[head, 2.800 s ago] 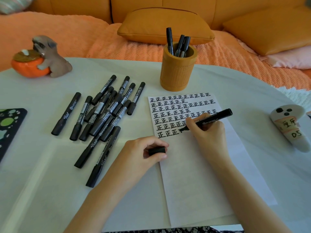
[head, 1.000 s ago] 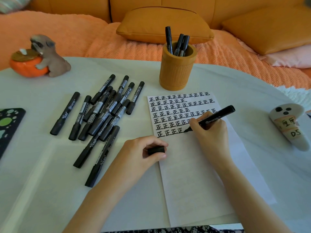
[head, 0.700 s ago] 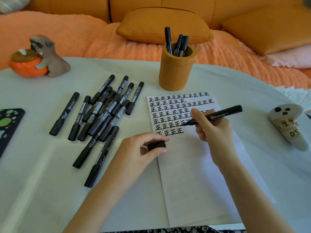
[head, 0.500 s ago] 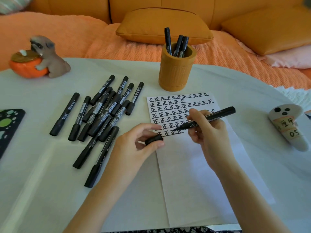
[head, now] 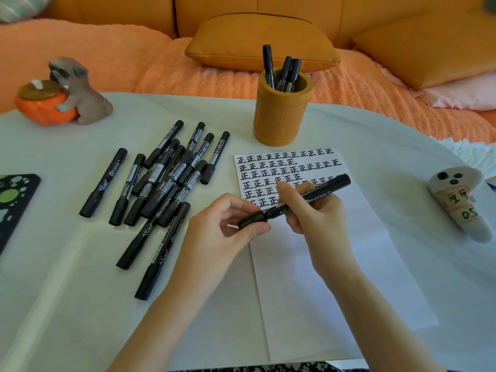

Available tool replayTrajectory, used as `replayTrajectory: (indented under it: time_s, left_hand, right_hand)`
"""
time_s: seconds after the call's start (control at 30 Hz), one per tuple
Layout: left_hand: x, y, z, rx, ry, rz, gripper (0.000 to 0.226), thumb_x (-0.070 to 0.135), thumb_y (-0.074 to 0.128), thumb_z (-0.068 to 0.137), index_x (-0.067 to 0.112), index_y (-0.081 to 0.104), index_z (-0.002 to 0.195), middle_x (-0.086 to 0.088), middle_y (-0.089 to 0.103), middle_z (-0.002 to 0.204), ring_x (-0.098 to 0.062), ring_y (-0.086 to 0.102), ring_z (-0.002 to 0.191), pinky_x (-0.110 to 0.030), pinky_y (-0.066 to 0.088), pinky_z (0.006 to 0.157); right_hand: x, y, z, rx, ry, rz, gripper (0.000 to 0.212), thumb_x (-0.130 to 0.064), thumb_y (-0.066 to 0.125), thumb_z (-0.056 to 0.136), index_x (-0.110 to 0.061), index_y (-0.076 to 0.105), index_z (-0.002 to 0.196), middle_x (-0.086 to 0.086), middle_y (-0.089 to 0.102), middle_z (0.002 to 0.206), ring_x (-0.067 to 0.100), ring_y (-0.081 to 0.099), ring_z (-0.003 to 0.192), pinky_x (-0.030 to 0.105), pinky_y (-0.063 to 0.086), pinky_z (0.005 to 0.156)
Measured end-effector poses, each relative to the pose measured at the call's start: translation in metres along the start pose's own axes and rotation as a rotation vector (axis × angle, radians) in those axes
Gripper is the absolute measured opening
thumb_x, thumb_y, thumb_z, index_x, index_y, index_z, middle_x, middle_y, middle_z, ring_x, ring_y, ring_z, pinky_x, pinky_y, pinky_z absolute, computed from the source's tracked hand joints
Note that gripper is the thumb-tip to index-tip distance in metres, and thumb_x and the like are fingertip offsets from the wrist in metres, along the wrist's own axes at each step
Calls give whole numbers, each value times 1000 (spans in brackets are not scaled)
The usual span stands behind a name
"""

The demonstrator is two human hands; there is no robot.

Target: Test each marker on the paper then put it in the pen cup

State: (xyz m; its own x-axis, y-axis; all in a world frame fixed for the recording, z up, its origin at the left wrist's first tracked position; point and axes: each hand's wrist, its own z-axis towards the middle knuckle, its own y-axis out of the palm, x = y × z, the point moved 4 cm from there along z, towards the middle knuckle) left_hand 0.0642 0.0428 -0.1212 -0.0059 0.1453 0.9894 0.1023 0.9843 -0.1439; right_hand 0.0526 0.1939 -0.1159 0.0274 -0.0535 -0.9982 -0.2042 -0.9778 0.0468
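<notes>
Right hand (head: 316, 213) fingers gripping marker (head: 308, 198), left hand (head: 228, 226) fingers pinching its cap (head: 252, 220) above paper (head: 308, 264)

A white round-edged table (head: 375, 135) stood before an orange sofa (head: 214, 12) draped with an orange woven blanket (head: 134, 63), holding mustard cushions (head: 257, 41) and what looked like a pink pillow (head: 461, 95), in soft daylight.

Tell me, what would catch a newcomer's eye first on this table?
Probably the two hands at the centre: the left hand and right hand hold one black marker between them, over a sheet of paper whose top is filled with rows of black characters. To the left lies a pile of black markers; behind stands an orange pen cup.
</notes>
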Motion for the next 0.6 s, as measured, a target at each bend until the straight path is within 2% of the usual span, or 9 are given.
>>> replayTrajectory:
  time_s: [0.07, 0.2, 0.3, 0.4, 0.6]
  left_hand:
    - [0, 3, -1, -2, -7, -8, 20, 12, 79, 70, 14, 65, 84, 4, 75, 83, -11, 70, 77, -20, 54, 73]
    - [-1, 7, -3, 35, 1, -44, 17, 10, 78, 71, 11, 63, 79, 5, 76, 83, -15, 70, 69, -22, 55, 66]
    - [0, 6, -4, 65, 14, -96, 16, 7, 79, 70, 10, 65, 78, 3, 76, 81, -15, 68, 62, -18, 52, 63]
    - [1, 7, -5, 68, 13, -136, 14, 6, 78, 71, 9, 66, 79, -1, 76, 76, -16, 68, 60, -22, 55, 66]
    - [1, 9, -6, 48, -8, -213, 13, 2, 75, 72, 2, 68, 82, -5, 75, 71, -14, 68, 58, -17, 52, 62]
  right_hand:
    - [3, 4, -2, -16, 12, -17, 32, -14, 65, 88, -7, 53, 59, -4, 34, 45, 11, 27, 41, 19, 26, 44]
    - [6, 6, -2, 5, 0, -4, 33, -7, 61, 89, 6, 47, 62, 7, 33, 53, 12, 24, 42, 24, 23, 45]
    - [6, 6, -2, 6, -13, 10, 29, -4, 58, 90, 4, 49, 64, 5, 34, 50, 12, 25, 42, 23, 24, 44]
    - [6, 7, -2, 0, -24, -6, 32, -4, 58, 90, 4, 46, 61, 0, 33, 46, 15, 26, 43, 25, 24, 46]
    - [4, 8, -3, -36, -34, -49, 38, -5, 57, 90, 8, 36, 62, 11, 30, 53, 19, 25, 48, 29, 23, 48]
